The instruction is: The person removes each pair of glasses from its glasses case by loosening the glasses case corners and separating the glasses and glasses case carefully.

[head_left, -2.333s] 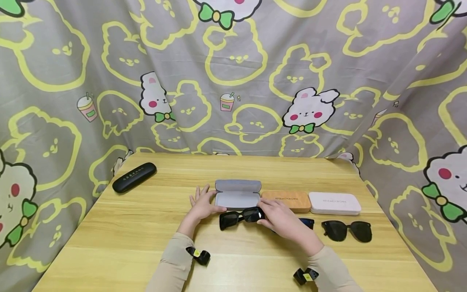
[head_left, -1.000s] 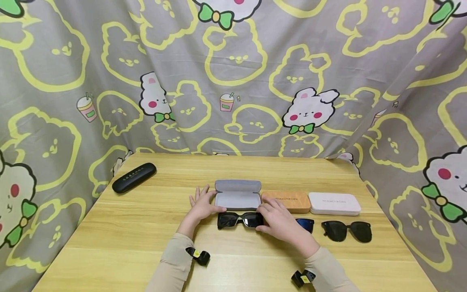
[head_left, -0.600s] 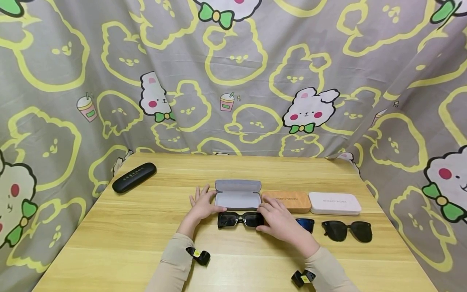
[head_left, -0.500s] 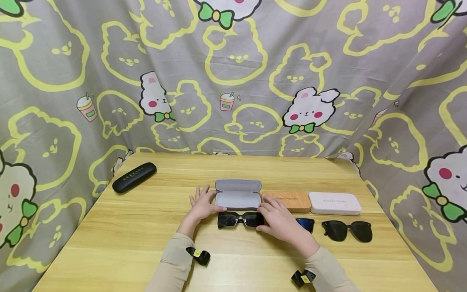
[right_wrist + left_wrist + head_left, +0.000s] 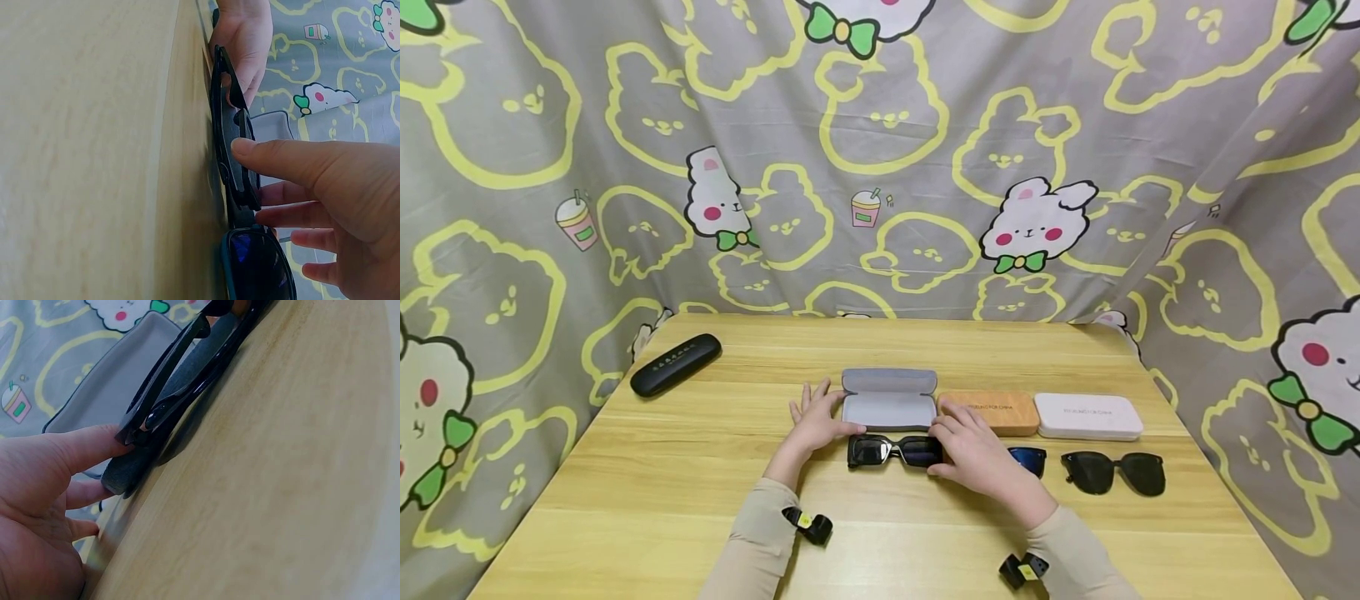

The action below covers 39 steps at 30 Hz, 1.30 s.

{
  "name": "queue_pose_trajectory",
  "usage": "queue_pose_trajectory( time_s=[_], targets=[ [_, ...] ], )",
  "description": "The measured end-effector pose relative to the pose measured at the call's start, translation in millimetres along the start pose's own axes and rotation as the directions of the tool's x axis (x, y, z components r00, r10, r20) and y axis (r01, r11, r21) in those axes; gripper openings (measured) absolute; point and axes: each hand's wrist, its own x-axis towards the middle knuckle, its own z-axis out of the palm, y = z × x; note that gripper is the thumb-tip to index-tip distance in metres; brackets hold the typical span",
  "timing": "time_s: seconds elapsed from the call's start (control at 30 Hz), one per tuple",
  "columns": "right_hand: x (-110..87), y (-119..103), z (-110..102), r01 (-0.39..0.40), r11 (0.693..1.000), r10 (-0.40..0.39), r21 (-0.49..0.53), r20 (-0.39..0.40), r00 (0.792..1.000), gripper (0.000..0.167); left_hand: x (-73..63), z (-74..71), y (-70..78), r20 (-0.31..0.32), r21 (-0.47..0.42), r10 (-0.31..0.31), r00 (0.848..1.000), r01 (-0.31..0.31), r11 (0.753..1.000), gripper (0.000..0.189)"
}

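Black rectangular sunglasses (image 5: 871, 451) with folded temples lie in front of a grey glasses case (image 5: 889, 412), which stands with its lid up and nothing inside. My right hand (image 5: 973, 450) pinches the right end of these sunglasses, thumb in front and fingertips behind, near the case's right corner. In the right wrist view the thumb (image 5: 247, 147) overlaps the frame. My left hand (image 5: 812, 423) rests at the case's left end, its fingers spread and fairly straight. In the left wrist view its fingertips are right at the case's end and the sunglasses' left corner.
An orange glasses case (image 5: 1000, 417) and a white one (image 5: 1088, 417) stand in a row to the right. Blue-lensed sunglasses (image 5: 1028, 461), partly hidden by my right hand, and dark sunglasses (image 5: 1099, 475) lie before them. A black glasses case (image 5: 676, 365) lies back left.
Since the oldest frame the right hand has lowered and straightened the black sunglasses in front of the grey case. Over the last second the hands and objects have stayed nearly still.
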Motion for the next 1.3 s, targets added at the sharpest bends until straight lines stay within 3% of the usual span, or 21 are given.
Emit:
queue_pose_trajectory(
  time_s=[1.3],
  targets=[
    [1.0,-0.6,0.9,-0.024,1.0,0.025,-0.015,0.021,0.999,0.053,-1.2,-0.8,0.4,0.0,0.002,0.006,1.0,-0.006,1.0,0.078]
  ],
)
